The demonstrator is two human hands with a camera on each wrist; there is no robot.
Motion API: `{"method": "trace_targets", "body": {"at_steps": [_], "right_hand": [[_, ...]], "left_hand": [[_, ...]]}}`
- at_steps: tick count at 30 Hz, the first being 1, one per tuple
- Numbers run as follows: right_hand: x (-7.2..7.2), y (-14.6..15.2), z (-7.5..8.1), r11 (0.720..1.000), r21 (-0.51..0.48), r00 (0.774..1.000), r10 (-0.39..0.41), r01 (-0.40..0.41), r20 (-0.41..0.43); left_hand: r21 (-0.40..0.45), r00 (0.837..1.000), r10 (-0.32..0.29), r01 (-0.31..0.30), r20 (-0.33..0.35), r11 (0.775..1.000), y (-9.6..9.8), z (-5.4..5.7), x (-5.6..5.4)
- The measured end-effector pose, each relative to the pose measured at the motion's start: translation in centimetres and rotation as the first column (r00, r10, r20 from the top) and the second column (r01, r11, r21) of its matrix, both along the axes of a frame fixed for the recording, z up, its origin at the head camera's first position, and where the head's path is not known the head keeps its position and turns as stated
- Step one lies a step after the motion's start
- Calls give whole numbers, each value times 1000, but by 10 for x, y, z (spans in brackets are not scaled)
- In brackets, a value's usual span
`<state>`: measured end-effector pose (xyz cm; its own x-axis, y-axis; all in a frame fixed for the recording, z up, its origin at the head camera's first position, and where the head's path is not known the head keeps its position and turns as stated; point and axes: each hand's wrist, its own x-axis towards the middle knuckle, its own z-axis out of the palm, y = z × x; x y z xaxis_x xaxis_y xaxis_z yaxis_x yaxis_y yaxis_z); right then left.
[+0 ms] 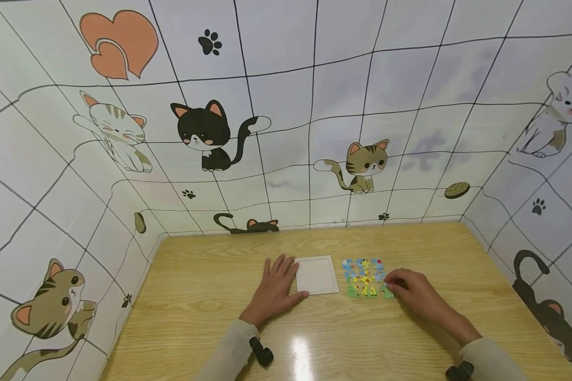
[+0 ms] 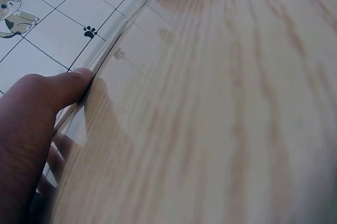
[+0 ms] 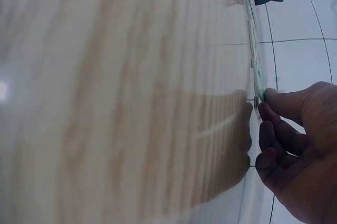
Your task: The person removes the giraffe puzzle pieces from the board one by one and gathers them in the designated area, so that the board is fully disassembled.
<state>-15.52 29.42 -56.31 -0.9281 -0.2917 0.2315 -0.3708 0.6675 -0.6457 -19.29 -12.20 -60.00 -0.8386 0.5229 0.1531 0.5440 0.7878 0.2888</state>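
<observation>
A square white puzzle tray [image 1: 316, 275] lies on the table, with no pieces in it. My left hand [image 1: 277, 288] rests at the tray's left side, fingers spread and thumb along its near left corner. To the right of the tray is a colourful jigsaw puzzle [image 1: 364, 278] in blue, yellow and green, with small gaps between some pieces. At its near right corner my right hand [image 1: 412, 293] pinches a green puzzle piece [image 1: 386, 291] between thumb and index finger. In the right wrist view, the thumb [image 3: 287, 103] presses on the piece's edge and the other fingers are curled.
The wood-grain table [image 1: 209, 280] is glossy and reflects light near its front. White wall covering [image 1: 286, 159] with black grid lines and cartoon cats stands behind the table and on both sides. A dark wrist camera [image 1: 261, 352] is strapped at the left sleeve.
</observation>
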Motion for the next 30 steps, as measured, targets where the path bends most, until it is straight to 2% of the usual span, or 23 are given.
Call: {"method": "trace_targets", "body": {"at_steps": [7,14,21,24,28,30], "right_hand": [[1,3,-4,1000,28,996,10,-8,-85],[1,3,-3,998,31,999,46,-46,-17],[-3,-1,-1,996,64,998,60,-58,-26],[-4,-1,0,995,86,999,44,-42,-23],[-5,0,6,997,77,1000,5,-5,1],[-5,2,10,998,68,1000,-14,13,9]], "left_hand": [[12,1000,-2,2,7,1000,0,3,1],[-1,1000,3,-3,9,1000,0,1,0],[-3,1000,9,-9,11,1000,0,0,-2],[14,1000,11,-11,13,1000,0,-1,-2],[35,999,32,-31,-19,999,-2,1,-2],[33,998,54,-52,-36,998,-6,5,-2]]}}
